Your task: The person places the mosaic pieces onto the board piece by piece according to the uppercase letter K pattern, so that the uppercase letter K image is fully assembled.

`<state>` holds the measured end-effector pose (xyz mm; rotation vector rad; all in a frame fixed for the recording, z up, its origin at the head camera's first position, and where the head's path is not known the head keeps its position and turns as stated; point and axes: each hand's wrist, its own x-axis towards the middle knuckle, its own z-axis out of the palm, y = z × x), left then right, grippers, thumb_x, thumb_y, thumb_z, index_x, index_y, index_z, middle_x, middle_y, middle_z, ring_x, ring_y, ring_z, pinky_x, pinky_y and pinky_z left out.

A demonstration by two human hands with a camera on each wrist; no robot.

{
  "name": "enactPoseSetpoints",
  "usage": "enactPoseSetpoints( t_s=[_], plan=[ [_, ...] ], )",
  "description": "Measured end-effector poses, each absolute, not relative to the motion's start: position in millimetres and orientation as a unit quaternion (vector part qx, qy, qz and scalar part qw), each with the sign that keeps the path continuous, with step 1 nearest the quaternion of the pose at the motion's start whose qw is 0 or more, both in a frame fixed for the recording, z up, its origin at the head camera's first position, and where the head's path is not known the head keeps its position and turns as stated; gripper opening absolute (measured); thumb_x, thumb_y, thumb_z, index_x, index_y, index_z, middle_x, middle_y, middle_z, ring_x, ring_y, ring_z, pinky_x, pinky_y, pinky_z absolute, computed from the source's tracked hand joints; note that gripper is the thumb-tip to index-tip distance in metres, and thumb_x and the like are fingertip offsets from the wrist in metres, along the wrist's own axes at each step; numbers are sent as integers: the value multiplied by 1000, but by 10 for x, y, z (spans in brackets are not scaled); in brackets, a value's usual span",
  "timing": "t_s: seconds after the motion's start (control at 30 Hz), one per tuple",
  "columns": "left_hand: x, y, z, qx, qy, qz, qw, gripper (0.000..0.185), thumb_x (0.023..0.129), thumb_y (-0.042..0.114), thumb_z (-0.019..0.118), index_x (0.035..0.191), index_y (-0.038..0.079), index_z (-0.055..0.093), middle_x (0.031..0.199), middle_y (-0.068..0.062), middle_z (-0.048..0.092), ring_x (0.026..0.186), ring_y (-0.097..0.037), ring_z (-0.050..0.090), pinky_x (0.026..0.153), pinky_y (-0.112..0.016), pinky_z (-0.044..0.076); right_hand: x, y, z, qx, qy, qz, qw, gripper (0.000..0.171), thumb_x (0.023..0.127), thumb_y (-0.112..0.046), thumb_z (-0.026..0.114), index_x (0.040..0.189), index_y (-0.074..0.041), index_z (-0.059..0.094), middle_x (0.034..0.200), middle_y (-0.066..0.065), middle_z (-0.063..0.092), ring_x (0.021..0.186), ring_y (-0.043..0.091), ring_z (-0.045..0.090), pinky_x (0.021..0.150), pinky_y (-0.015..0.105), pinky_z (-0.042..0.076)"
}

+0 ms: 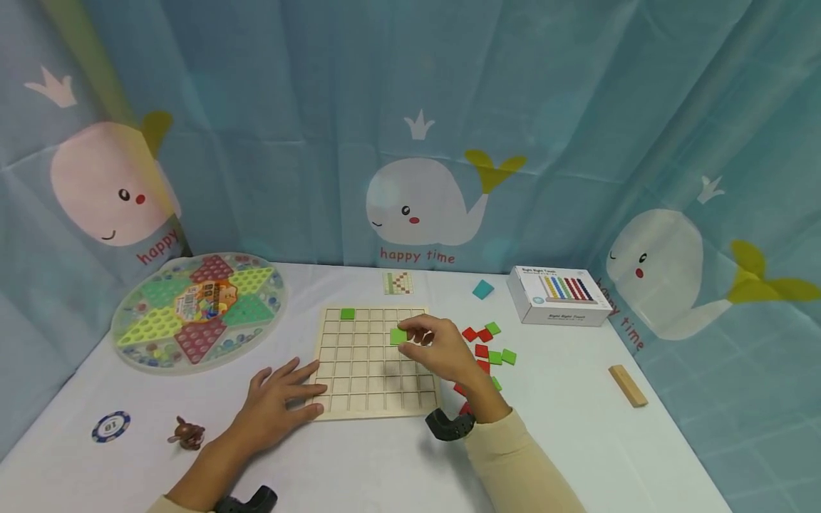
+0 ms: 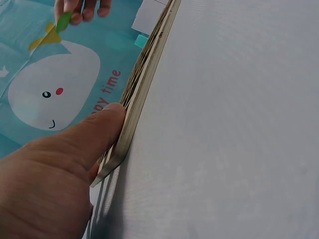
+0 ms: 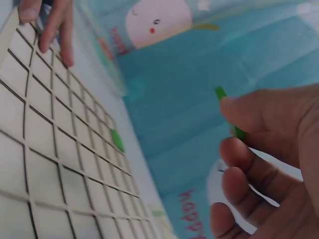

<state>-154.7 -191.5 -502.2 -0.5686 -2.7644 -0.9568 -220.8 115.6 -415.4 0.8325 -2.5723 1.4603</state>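
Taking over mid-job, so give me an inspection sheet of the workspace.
Surface: white table.
Job's things: wooden grid board, one green tile seated in its top row; loose red and green tiles at its right.
Clutter: Chinese checkers set, white box, wooden block, poker chip, small brown figure, teal piece, pattern card.
Hands: left hand flat on the board's edge; right hand pinches a green tile above the board.
Cables: nothing seen.
Surroundings: whale-print curtain.
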Motion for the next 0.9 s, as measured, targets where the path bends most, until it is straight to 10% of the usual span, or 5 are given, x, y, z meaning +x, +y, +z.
enactPoseSetpoints(
  t_s=[0.3,0.9],
  plan=[
    [-1574,-1913,-5047,-189,-928,-312,75,34,78,41,78,107,21,76,138,-5,54,134,-40,34,101,-66,12,-2398,755,-4298,283,-806,514,83,28,83,3,72,110,6,67,86,14,63,78,28,57,69,38,49],
    [-1547,-1921,-5035,-196,-927,-307,90,34,80,43,75,107,22,76,137,-4,55,133,-40,36,100,-66,13,-2752,301,-4682,203,-863,463,9,30,88,-9,69,118,-5,68,83,-3,59,69,12,50,62,27,44]
  ],
)
